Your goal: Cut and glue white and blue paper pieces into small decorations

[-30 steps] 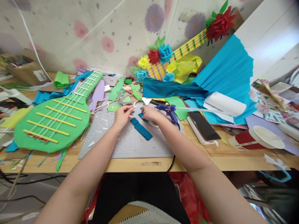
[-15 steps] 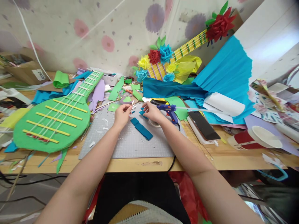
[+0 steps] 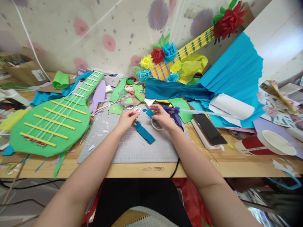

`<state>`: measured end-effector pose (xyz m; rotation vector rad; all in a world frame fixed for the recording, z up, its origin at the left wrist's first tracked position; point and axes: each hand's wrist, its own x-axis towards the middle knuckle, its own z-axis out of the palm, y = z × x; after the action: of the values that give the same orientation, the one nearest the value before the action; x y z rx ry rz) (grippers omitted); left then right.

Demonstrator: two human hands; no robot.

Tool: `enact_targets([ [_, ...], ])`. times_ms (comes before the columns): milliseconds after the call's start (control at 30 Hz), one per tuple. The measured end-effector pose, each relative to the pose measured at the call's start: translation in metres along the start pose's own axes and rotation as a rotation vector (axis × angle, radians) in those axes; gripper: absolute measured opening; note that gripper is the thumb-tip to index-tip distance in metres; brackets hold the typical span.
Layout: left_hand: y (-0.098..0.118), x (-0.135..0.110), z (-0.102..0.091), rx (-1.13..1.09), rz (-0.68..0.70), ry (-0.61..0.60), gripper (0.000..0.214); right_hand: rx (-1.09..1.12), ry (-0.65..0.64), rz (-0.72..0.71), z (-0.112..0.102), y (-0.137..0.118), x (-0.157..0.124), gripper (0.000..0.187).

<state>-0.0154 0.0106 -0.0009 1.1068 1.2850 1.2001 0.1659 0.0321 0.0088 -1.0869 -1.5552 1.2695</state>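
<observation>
My left hand (image 3: 126, 119) rests on the grey cutting mat (image 3: 132, 148), fingers curled, with the tips pinching the upper end of a dark blue felt strip (image 3: 145, 134) that lies slanted on the mat. My right hand (image 3: 163, 117) is just to its right and pinches a small blue piece (image 3: 149, 113) between thumb and fingers. A tape roll (image 3: 155, 125) lies partly under my right hand. The blue hot glue gun (image 3: 173, 112) sits right behind that hand.
A large green paper guitar (image 3: 49, 126) fills the left of the wooden table (image 3: 142, 168). On the right lie a phone (image 3: 209, 129), a tipped red paper cup (image 3: 262, 146) and blue pleated paper (image 3: 232, 75). A flowered yellow guitar (image 3: 165, 66) leans at the back. Scraps litter the mat.
My left hand has come down from mid-air onto the end of the blue strip. My right hand has moved slightly right, away from the left, still holding the small blue piece.
</observation>
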Motion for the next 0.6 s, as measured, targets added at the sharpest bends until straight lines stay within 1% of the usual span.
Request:
enact_targets([
  [133,0.0030,-0.0035,0.0014,-0.041,-0.061,-0.039,0.025,0.127,-0.037,0.099,0.0003,0.0010,0.0000,0.053],
  [233,0.0049,-0.0070,0.0032,-0.037,-0.110,-0.079,0.026,0.167,-0.051,0.128,0.0016,0.0030,-0.0002,0.046],
  [333,0.0052,-0.0091,0.0047,-0.008,-0.135,-0.101,0.026,0.192,-0.002,0.136,0.0035,0.0070,0.0012,0.039],
  [433,0.0034,-0.0089,0.0056,0.004,-0.140,-0.096,0.026,0.222,0.062,0.138,0.0045,0.0099,0.0027,0.040],
  [600,-0.0003,-0.0076,0.0074,0.005,-0.146,-0.068,0.022,0.254,0.092,0.136,0.0051,0.0079,0.0024,0.041],
])
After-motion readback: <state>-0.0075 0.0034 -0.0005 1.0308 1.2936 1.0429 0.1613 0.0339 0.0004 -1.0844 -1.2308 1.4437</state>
